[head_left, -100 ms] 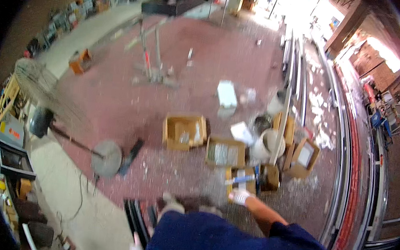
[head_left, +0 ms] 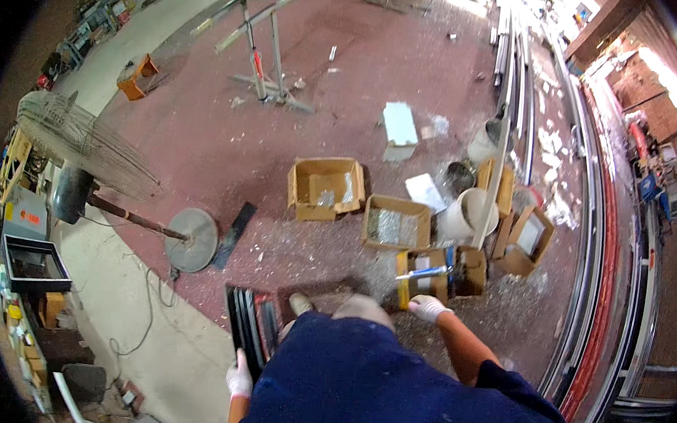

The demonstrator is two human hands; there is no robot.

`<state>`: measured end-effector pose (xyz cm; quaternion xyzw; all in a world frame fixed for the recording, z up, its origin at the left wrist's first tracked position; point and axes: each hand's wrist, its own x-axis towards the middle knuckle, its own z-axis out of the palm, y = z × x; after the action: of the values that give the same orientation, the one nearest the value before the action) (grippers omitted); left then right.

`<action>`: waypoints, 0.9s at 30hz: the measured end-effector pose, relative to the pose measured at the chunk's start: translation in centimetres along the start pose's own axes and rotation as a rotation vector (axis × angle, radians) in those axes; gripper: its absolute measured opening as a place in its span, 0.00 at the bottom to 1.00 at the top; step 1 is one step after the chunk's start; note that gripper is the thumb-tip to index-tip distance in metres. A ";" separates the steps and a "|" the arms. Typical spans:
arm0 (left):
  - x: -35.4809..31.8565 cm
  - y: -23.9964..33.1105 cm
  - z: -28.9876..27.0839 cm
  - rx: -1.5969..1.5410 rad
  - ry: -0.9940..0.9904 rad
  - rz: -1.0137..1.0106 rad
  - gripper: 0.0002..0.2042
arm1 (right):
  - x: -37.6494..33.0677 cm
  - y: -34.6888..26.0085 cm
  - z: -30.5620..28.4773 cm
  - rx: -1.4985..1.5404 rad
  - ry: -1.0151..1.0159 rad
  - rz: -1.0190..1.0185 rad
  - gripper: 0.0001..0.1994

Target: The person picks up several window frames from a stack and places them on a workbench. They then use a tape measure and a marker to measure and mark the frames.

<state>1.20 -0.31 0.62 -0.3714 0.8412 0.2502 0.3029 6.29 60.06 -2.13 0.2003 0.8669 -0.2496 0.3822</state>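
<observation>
My left hand [head_left: 239,378], in a white glove, is at the outer side of a stack of long dark frame pieces [head_left: 246,324] beside my leg. One digit stretches along the nearest piece, and the other fingers seem curled round its edge, partly hidden. My right hand [head_left: 428,308], also white-gloved, is by the near edge of a cardboard box with yellow tape [head_left: 404,291]. Its fingers are drawn together; whatever they hold, if anything, is too small to make out. A blue-and-white tube-like tool [head_left: 427,273] lies across that box.
Open cartons [head_left: 310,213], a box of clear pieces [head_left: 396,222] and a white bucket [head_left: 463,217] stand ahead. A toppled pedestal fan [head_left: 191,240] lies left. Long metal profiles [head_left: 587,314] run along the right. Debris litters the red floor [head_left: 321,129].
The view has tipped downward and sharpened, bringing more of my left hand and the dark frame pieces into sight. My right hand stays near the taped box.
</observation>
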 end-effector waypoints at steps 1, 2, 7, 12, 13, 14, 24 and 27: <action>1.9 -1.1 -0.2 0.080 -0.023 0.107 0.48 | -0.7 1.2 1.5 0.071 0.003 0.005 0.22; 3.6 2.1 -2.8 0.053 -0.016 0.147 0.47 | 0.7 1.0 3.3 0.160 0.033 -0.009 0.24; 8.5 15.2 -12.3 -0.125 0.038 0.251 0.43 | 4.7 -7.0 2.7 0.422 0.137 0.023 0.23; 15.7 22.9 -11.8 -0.300 0.110 0.345 0.37 | 9.6 -5.6 4.9 0.209 -0.076 0.242 0.30; 16.1 26.3 -12.6 -0.301 0.119 0.385 0.36 | 11.7 -6.3 3.5 0.277 -0.099 0.235 0.31; 16.3 29.3 -13.0 -0.297 0.126 0.411 0.35 | 13.5 -6.9 1.5 0.338 -0.138 0.232 0.32; 17.1 53.4 -17.1 -0.345 0.284 0.700 0.36 | 30.4 -9.3 -24.9 0.677 0.336 0.025 0.25; 18.1 59.6 -16.6 -0.304 0.264 0.593 0.36 | 31.8 -9.3 -31.8 0.750 0.512 -0.009 0.23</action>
<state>-60.26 16.10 11.19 -0.1810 0.8975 0.3995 0.0472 -36.55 76.30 -5.19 0.3767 0.7839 -0.4905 0.0554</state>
